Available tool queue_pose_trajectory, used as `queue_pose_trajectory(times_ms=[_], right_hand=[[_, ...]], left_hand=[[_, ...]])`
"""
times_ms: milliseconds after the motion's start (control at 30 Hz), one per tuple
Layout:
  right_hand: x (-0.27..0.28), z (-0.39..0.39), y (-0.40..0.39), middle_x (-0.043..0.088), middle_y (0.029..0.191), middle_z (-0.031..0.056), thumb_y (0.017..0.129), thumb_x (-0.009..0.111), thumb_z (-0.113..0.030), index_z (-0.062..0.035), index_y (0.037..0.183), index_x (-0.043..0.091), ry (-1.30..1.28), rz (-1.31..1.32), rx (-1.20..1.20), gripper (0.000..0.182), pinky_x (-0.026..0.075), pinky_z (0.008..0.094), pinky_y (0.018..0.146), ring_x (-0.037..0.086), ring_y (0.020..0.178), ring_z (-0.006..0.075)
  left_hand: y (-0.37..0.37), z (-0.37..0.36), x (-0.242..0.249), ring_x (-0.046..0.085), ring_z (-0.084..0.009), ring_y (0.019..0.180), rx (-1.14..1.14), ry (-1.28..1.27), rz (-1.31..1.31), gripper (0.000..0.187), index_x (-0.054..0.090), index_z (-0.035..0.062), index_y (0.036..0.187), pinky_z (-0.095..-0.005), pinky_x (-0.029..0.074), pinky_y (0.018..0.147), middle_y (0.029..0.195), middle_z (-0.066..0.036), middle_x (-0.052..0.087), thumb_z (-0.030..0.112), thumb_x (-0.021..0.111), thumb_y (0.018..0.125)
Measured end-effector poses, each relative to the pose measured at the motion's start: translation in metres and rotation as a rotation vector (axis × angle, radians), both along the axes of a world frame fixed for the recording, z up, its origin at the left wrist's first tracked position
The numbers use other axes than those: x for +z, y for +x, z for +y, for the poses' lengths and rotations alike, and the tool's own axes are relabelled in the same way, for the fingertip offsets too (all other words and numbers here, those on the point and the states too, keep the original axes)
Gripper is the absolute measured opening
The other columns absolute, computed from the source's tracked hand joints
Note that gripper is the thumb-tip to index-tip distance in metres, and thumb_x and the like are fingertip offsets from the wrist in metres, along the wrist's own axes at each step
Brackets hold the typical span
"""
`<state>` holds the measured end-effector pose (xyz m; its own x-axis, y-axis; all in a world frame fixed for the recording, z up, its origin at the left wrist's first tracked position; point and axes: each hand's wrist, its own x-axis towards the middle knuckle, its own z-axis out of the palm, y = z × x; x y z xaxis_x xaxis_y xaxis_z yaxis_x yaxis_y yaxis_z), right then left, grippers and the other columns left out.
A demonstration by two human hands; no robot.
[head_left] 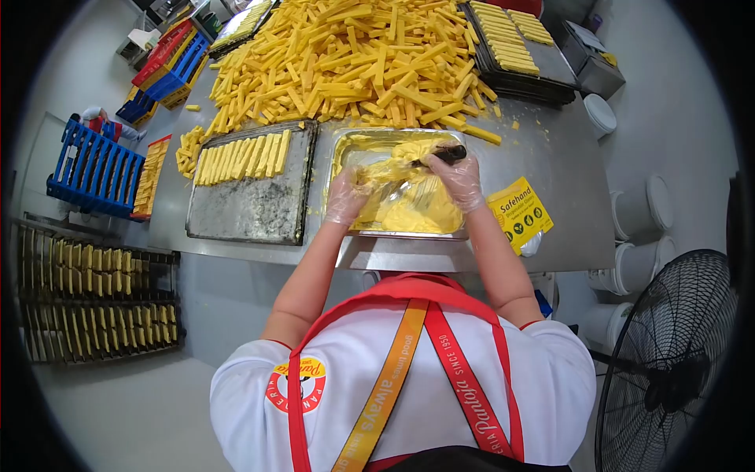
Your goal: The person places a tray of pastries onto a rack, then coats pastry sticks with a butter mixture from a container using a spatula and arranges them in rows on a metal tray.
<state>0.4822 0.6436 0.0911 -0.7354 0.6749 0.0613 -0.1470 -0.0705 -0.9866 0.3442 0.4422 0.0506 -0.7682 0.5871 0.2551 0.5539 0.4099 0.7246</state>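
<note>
Gloved right hand point(460, 179) gripping dark-handled tool point(445, 155), left hand point(346, 197) perhaps pinching plastic point(401, 189), "Safehand" pack point(519, 214)

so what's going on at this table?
A person in clear gloves works over a metal tray of yellow paste. The right hand holds a dark-handled tool in the paste; the left hand grips plastic film at the tray's edge. Beside it, a baking tray holds one row of yellow sticks, with a big pile behind.
</note>
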Motion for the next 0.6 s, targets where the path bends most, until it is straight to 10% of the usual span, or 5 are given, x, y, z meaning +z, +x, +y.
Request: queue_pose_trajectory(times_ms=[67,200,333,467,600], right_hand=[[0.003,-0.013,0.003,0.068,0.088,0.0045,0.077,0.075,-0.008,0.002,0.092,0.065,-0.268,0.208,0.088,0.021,0.053,0.0288,0.065,0.064,0.073,0.0148],[-0.032,0.013,-0.007,0.068,0.08,0.0048,0.076,0.073,-0.011,-0.0006,0.089,0.066,0.242,-0.256,-0.177,0.018,0.052,0.0296,0.064,0.061,0.069,0.0108],[-0.022,0.005,-0.006,0.067,0.075,0.0042,0.076,0.072,-0.011,-0.0006,0.088,0.065,0.326,-0.105,-0.14,0.017,0.051,0.0291,0.063,0.061,0.067,0.0116],[0.018,-0.028,-0.007,0.066,0.073,0.0046,0.075,0.071,-0.011,0.0001,0.084,0.064,-0.305,0.169,0.072,0.016,0.051,0.0303,0.062,0.065,0.069,0.0134],[-0.04,0.013,-0.021,0.065,0.066,0.0069,0.072,0.07,-0.017,0.0006,0.075,0.063,0.344,-0.313,-0.228,0.02,0.052,0.0329,0.064,0.065,0.065,0.0162]], left_hand=[[0.0,-0.001,0.001,0.066,-0.0205,0.072,0.03,-0.055,-0.052,0.028,0.067,0.004,0.097,-0.034,0.053,0.07,0.083,-0.011,0.07,0.02,0.075,0.076],[0.0,-0.002,-0.001,0.066,-0.0211,0.07,0.063,-0.058,-0.194,0.024,0.069,0.0027,0.09,-0.0342,0.052,0.068,0.078,-0.012,0.07,0.021,0.076,0.075],[-0.008,-0.004,-0.009,0.067,-0.02,0.072,0.05,-0.077,-0.151,0.026,0.069,0.002,0.092,-0.0336,0.052,0.068,0.079,-0.012,0.07,0.022,0.076,0.076],[-0.01,-0.011,-0.011,0.067,-0.0317,0.081,0.0,-0.026,-0.04,0.026,0.069,0.0049,0.095,-0.0378,0.053,0.075,0.089,-0.015,0.069,0.018,0.074,0.072],[-0.01,-0.016,0.005,0.065,-0.0342,0.08,-0.174,0.106,0.057,0.029,0.064,0.0059,0.099,-0.0405,0.052,0.072,0.087,-0.016,0.066,0.008,0.071,0.072]])
